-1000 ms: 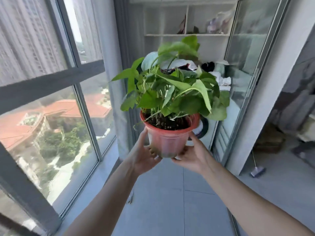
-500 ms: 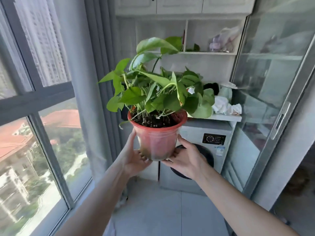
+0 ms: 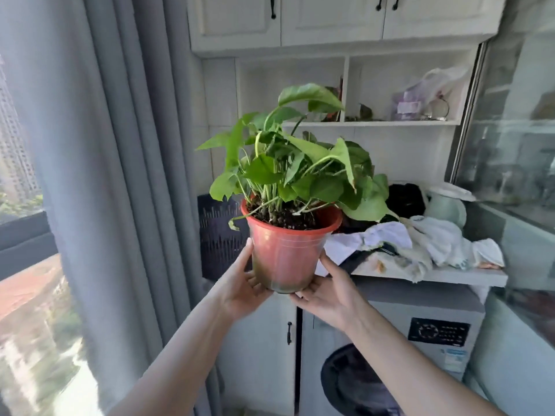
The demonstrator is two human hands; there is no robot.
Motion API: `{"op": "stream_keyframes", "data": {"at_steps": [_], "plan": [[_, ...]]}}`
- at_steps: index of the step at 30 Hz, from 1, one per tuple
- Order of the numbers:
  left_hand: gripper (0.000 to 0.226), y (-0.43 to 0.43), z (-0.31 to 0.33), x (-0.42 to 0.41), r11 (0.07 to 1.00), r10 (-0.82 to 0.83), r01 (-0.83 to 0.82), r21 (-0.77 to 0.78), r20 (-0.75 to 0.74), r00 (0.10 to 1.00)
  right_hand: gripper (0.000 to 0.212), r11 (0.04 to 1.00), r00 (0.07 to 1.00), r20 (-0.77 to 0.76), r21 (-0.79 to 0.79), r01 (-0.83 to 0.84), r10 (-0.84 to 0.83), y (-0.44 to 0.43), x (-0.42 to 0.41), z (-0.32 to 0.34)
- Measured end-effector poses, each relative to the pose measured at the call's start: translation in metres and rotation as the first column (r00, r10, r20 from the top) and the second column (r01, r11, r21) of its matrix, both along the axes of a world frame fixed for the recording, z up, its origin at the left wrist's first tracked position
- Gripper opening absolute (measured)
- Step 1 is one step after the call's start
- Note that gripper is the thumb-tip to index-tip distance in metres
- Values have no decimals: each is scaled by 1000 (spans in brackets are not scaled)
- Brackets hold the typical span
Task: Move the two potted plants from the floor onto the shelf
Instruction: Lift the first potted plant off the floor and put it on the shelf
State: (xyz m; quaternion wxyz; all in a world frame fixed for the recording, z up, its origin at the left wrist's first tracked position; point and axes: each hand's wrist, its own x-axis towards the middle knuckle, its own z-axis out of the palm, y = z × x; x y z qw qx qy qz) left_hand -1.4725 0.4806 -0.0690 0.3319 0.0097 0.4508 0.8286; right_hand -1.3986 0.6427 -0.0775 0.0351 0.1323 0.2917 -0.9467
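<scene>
A leafy green plant in a red plastic pot [image 3: 286, 256] is held up in the air, upright, in front of the white wall unit. My left hand [image 3: 244, 283] cups the pot's lower left side and my right hand [image 3: 326, 291] supports its lower right and bottom. Behind the leaves, the white shelf [image 3: 390, 123] has two open compartments. The second potted plant is not in view.
The counter [image 3: 468, 277] over the washing machine [image 3: 390, 355] is piled with white cloths and a pale green jug [image 3: 447, 205]. A dark crate [image 3: 219, 235] stands at its left end. Bags and small items sit in the right shelf compartment. Grey curtains [image 3: 120, 175] hang left; glass door right.
The pot has been carried closer to the wall unit and raised to counter height. The view has tilted up, showing the upper cabinets instead of the floor.
</scene>
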Motion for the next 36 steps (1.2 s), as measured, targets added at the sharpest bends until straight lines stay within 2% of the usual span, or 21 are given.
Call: {"op": "stream_keyframes", "data": {"at_steps": [2, 9, 13, 16, 19, 26, 29, 35, 36], "plan": [[70, 17, 10, -46, 999, -28, 28, -16, -12, 1000, 66, 1000, 1000, -8, -2, 12, -12, 16, -45, 8], [77, 75, 43, -159, 999, -41, 41, 17, 7, 999, 53, 999, 999, 8, 26, 39, -39, 67, -159, 43], [65, 115, 71, -229, 999, -53, 53, 8, -56, 997, 63, 999, 999, -7, 22, 41, -41, 108, -238, 66], [76, 146, 89, -280, 999, -53, 54, 8, -62, 997, 70, 999, 999, -35, 27, 27, -26, 142, -292, 84], [92, 175, 108, -327, 996, -38, 39, 76, -3, 999, 70, 999, 998, -63, 37, -2, 4, 175, -343, 106], [92, 227, 156, -427, 993, 57, -57, 106, 4, 998, 93, 995, 999, -34, 101, -12, 15, 227, -464, 154], [100, 237, 172, -471, 992, 75, -76, 103, 6, 997, 91, 992, 1000, -23, 126, -15, 18, 237, -504, 175], [98, 245, 198, -537, 991, 78, -78, 112, 6, 997, 88, 981, 999, -4, 190, -46, 48, 247, -569, 206], [98, 241, 208, -572, 989, 76, -71, 127, -35, 996, 88, 979, 998, -34, 202, -35, 43, 242, -605, 215]]}}
